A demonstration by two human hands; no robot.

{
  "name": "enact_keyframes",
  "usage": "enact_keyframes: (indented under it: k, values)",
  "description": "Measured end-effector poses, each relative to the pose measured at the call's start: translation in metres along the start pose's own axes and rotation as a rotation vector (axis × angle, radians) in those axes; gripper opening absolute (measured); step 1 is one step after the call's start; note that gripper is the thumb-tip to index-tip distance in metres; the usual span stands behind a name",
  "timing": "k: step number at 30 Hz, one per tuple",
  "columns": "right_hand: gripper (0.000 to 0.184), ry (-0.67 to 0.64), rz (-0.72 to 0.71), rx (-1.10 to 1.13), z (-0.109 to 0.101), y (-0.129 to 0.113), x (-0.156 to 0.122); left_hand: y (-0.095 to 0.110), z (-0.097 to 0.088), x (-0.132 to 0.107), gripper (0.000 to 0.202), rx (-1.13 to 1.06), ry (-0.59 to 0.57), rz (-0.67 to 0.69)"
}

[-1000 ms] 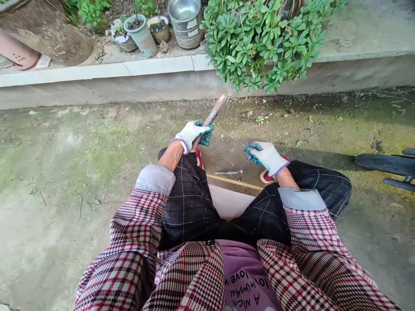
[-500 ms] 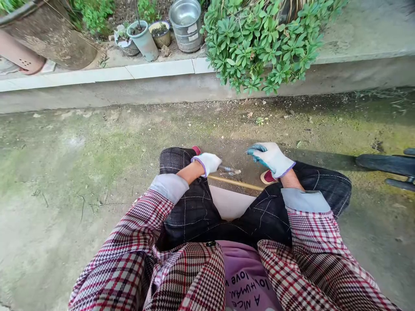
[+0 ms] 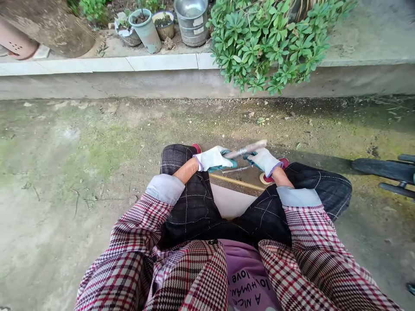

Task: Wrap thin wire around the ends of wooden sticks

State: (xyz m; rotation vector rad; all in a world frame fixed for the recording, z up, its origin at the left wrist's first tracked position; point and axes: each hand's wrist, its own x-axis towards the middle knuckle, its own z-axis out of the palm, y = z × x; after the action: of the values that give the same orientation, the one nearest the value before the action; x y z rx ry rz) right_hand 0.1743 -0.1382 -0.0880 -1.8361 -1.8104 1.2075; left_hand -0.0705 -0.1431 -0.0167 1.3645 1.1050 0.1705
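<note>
My left hand [image 3: 214, 159], in a white glove with teal fingers, grips a wooden tool handle [image 3: 246, 149] with a metal band around it. The handle lies crosswise above my knees. My right hand [image 3: 264, 160], gloved alike, is curled just under the handle's far end; I cannot tell whether it touches or pinches anything. Below both hands, a thin metal rod [image 3: 236, 169] lies above a yellow wooden stick [image 3: 236, 182]. My left glove's fingers partly hide the rod.
A pale board [image 3: 231, 202] lies between my knees, and my red-soled shoes show beyond it. Mossy concrete ground surrounds me. Ahead, a low concrete curb [image 3: 162, 62] carries flowerpots, a steel bucket [image 3: 191, 21] and a leafy plant [image 3: 266, 47]. A black object [image 3: 385, 170] stands at the right.
My left hand has moved right and now holds the handle crosswise between my hands. The handle was hard to see half a second ago. My right hand has dropped slightly.
</note>
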Motion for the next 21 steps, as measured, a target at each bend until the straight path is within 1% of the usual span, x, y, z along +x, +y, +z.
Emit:
enact_keyframes:
  k: [1, 3, 5, 6, 7, 8, 9, 10, 11, 12, 13, 14, 15, 16, 18, 19, 21]
  values:
    - [0.030, -0.015, 0.011, -0.003, 0.001, -0.002, -0.001, 0.001, -0.001, 0.003, 0.023, -0.038, 0.036, -0.015]
    - [0.021, -0.042, 0.044, -0.005, 0.002, -0.006, -0.003, 0.000, -0.004, 0.011, 0.021, -0.118, 0.180, -0.053]
    - [0.017, -0.070, 0.063, 0.047, 0.000, -0.012, -0.008, -0.004, -0.008, 0.021, 0.020, -0.171, 0.322, -0.078]
    - [0.016, -0.091, 0.063, 0.098, -0.002, -0.016, -0.012, -0.007, -0.010, 0.026, 0.021, -0.175, 0.372, -0.083]
    - [0.016, -0.116, 0.059, 0.166, -0.005, -0.021, -0.017, -0.011, -0.013, 0.030, 0.023, -0.144, 0.416, -0.089]
    - [0.018, -0.153, 0.048, 0.239, -0.009, -0.026, -0.023, -0.014, -0.015, 0.034, 0.026, -0.065, 0.456, -0.093]
    - [0.022, -0.174, 0.039, 0.303, -0.013, -0.030, -0.028, -0.018, -0.018, 0.037, 0.028, 0.066, 0.486, -0.094]
    - [0.027, -0.207, 0.040, 0.363, -0.017, -0.034, -0.033, -0.021, -0.019, 0.040, 0.029, 0.242, 0.502, -0.094]
    - [0.030, -0.229, 0.040, 0.412, -0.022, -0.037, -0.037, -0.024, -0.019, 0.043, 0.028, 0.447, 0.493, -0.092]
    - [0.033, -0.231, 0.040, 0.439, -0.026, -0.039, -0.040, -0.027, -0.018, 0.044, 0.028, 0.655, 0.444, -0.093]
    - [0.033, -0.224, 0.043, 0.451, -0.029, -0.039, -0.041, -0.029, -0.015, 0.045, 0.029, 0.842, 0.358, -0.099]
    - [0.033, -0.206, 0.047, 0.446, -0.031, -0.038, -0.041, -0.031, -0.011, 0.045, 0.031, 0.987, 0.246, -0.105]
    - [0.031, -0.183, 0.053, 0.429, -0.031, -0.036, -0.040, -0.033, -0.006, 0.045, 0.033, 1.088, 0.131, -0.107]
    - [0.030, -0.156, 0.059, 0.406, -0.032, -0.033, -0.038, -0.034, 0.000, 0.044, 0.034, 1.144, 0.040, -0.095]
    - [0.029, -0.086, 0.068, 0.369, -0.031, -0.025, -0.032, -0.034, 0.010, 0.038, 0.032, 1.154, -0.066, -0.029]
    - [0.029, -0.048, 0.070, 0.363, -0.030, -0.021, -0.028, -0.032, 0.013, 0.035, 0.029, 1.107, -0.101, 0.016]
    - [0.030, 0.032, 0.079, 0.374, -0.028, -0.015, -0.020, -0.027, 0.017, 0.026, 0.024, 0.896, -0.184, 0.073]
